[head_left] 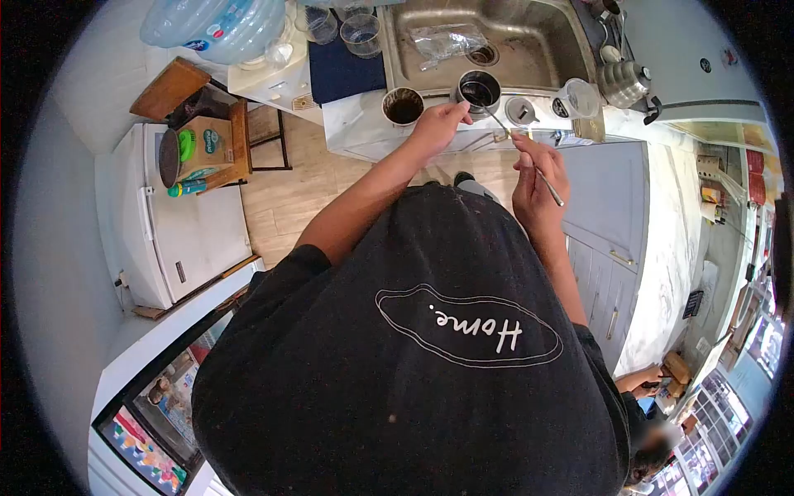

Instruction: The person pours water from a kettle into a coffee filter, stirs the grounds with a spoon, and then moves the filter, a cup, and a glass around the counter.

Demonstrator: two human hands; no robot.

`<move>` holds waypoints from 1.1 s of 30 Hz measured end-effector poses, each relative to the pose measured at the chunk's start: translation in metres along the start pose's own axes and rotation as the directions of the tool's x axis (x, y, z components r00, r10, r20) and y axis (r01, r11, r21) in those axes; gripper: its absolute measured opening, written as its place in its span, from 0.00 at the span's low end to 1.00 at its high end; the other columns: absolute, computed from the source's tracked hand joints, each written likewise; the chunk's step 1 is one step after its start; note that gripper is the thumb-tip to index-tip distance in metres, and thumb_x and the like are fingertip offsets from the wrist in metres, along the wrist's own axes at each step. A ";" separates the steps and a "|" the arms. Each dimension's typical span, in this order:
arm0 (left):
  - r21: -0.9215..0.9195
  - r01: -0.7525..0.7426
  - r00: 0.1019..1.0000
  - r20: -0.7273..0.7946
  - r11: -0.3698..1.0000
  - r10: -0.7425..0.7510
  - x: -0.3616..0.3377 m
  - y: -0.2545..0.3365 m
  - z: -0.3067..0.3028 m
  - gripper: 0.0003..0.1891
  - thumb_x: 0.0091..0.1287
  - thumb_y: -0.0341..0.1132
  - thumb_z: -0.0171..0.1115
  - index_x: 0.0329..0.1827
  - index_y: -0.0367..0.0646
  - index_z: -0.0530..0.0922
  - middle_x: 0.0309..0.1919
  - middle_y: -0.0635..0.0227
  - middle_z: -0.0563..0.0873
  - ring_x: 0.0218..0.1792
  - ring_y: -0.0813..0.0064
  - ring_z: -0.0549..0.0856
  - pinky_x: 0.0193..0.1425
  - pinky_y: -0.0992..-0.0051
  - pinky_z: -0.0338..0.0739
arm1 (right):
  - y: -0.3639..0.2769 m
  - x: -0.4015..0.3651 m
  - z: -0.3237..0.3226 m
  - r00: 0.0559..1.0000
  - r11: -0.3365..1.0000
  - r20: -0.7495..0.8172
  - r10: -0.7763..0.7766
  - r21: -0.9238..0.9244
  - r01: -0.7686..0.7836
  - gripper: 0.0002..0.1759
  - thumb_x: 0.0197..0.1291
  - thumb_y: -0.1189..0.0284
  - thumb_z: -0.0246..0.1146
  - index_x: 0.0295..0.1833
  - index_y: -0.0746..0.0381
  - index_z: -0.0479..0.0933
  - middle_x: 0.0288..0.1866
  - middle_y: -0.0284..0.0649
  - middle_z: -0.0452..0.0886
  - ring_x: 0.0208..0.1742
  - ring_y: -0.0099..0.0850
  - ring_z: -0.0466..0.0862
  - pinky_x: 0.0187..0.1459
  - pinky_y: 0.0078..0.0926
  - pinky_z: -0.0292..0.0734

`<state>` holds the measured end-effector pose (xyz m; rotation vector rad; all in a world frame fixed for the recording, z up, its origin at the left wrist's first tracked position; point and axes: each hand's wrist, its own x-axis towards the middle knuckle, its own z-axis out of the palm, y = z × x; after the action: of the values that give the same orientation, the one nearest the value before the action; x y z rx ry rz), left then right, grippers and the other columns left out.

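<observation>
My left hand (441, 130) is closed at the near side of a metal cup (496, 97) with dark liquid inside, its fingertips on what looks like a handle. In my right hand (542, 178) is a long-handled metal spoon (552, 192); its far end reaches into the metal cup. Just left of the cup, a white paper cup (385, 109) holds dark brown contents. To the right sit a small round container (519, 111) with grey contents and a clear plastic cup (583, 97).
Behind the cups is a steel sink (529, 33) with a crumpled clear plastic bag (447, 43). Clear cups (361, 35) stand on a dark cloth (347, 76). A metal kettle (624, 83) is at the right. Another person's arm (638, 380) shows at lower right.
</observation>
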<state>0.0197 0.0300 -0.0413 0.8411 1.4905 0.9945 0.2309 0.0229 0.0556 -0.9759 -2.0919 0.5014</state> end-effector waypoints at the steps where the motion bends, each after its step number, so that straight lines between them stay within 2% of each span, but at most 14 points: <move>1: -0.004 0.002 1.000 -0.003 1.000 -0.002 0.001 0.000 0.000 0.24 0.78 0.55 0.53 0.38 0.43 0.85 0.37 0.71 0.82 0.44 0.76 0.75 0.53 0.73 0.70 | 0.000 0.000 0.000 1.000 1.000 -0.006 -0.007 0.001 0.007 0.08 0.69 0.79 0.61 0.51 0.60 0.78 0.50 0.39 0.88 0.46 0.39 0.87 0.57 0.43 0.78; 4: -0.016 0.007 1.000 -0.009 1.000 -0.007 0.001 0.000 0.002 0.24 0.77 0.55 0.54 0.38 0.43 0.85 0.37 0.71 0.82 0.44 0.76 0.75 0.52 0.73 0.70 | 0.003 0.001 0.001 0.995 0.996 -0.045 -0.085 -0.043 0.083 0.08 0.71 0.80 0.57 0.51 0.62 0.80 0.49 0.38 0.89 0.34 0.31 0.83 0.43 0.30 0.80; 10: -0.016 0.014 1.000 -0.012 1.000 -0.015 0.000 -0.001 0.001 0.24 0.77 0.55 0.54 0.38 0.43 0.85 0.38 0.70 0.83 0.45 0.75 0.76 0.54 0.72 0.70 | 0.009 0.001 -0.001 0.989 0.989 -0.045 -0.139 -0.049 0.136 0.09 0.71 0.80 0.58 0.52 0.61 0.80 0.49 0.37 0.89 0.29 0.30 0.85 0.56 0.35 0.78; 13: 0.000 -0.002 1.000 -0.028 1.000 0.002 0.001 -0.002 0.002 0.24 0.77 0.55 0.54 0.38 0.43 0.86 0.38 0.70 0.84 0.46 0.74 0.77 0.55 0.71 0.71 | 0.011 0.000 -0.004 0.998 0.998 -0.042 -0.053 -0.020 0.052 0.06 0.69 0.79 0.61 0.49 0.60 0.79 0.53 0.37 0.89 0.50 0.34 0.89 0.57 0.41 0.77; 16: 0.044 -0.012 0.999 -0.040 0.999 0.014 0.000 -0.001 0.001 0.24 0.77 0.54 0.54 0.38 0.42 0.86 0.37 0.69 0.85 0.46 0.74 0.77 0.56 0.71 0.71 | 0.012 0.002 -0.007 0.998 0.999 -0.047 -0.044 -0.031 0.043 0.05 0.68 0.79 0.61 0.48 0.60 0.79 0.53 0.36 0.89 0.48 0.35 0.89 0.58 0.41 0.77; 19: 0.079 -0.002 0.999 -0.053 0.997 0.006 -0.002 0.003 0.000 0.24 0.77 0.54 0.55 0.39 0.42 0.86 0.37 0.69 0.85 0.45 0.74 0.78 0.55 0.71 0.72 | 0.014 0.001 -0.007 0.995 0.996 -0.069 -0.078 -0.050 0.074 0.09 0.73 0.78 0.56 0.51 0.62 0.81 0.49 0.39 0.90 0.31 0.29 0.87 0.60 0.38 0.77; 25: 0.099 -0.013 0.999 -0.028 0.995 0.016 0.010 -0.004 -0.004 0.24 0.78 0.52 0.55 0.40 0.38 0.86 0.38 0.68 0.87 0.44 0.75 0.80 0.54 0.71 0.74 | 0.011 0.004 -0.012 0.992 0.993 -0.065 -0.112 -0.046 0.109 0.10 0.71 0.78 0.58 0.53 0.61 0.82 0.47 0.41 0.89 0.35 0.34 0.87 0.53 0.34 0.81; 28: 0.099 -0.032 0.999 0.002 0.995 0.032 0.012 -0.003 -0.009 0.23 0.78 0.50 0.55 0.41 0.38 0.85 0.39 0.68 0.88 0.44 0.75 0.81 0.53 0.71 0.75 | 0.007 0.005 -0.014 0.998 0.998 -0.029 -0.062 -0.026 0.061 0.14 0.63 0.83 0.64 0.53 0.60 0.82 0.50 0.42 0.89 0.45 0.39 0.88 0.53 0.37 0.79; 33: 0.147 -0.033 0.998 0.049 0.989 0.026 0.013 0.006 -0.018 0.21 0.78 0.50 0.54 0.44 0.39 0.84 0.42 0.69 0.88 0.46 0.75 0.82 0.51 0.71 0.75 | 0.008 0.010 -0.010 0.998 0.999 -0.036 -0.051 0.012 0.051 0.16 0.61 0.83 0.65 0.54 0.60 0.82 0.46 0.42 0.89 0.41 0.40 0.87 0.50 0.36 0.79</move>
<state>-0.0002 0.0421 -0.0402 0.9885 1.5287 0.8883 0.2383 0.0359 0.0616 -0.9155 -2.0736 0.4672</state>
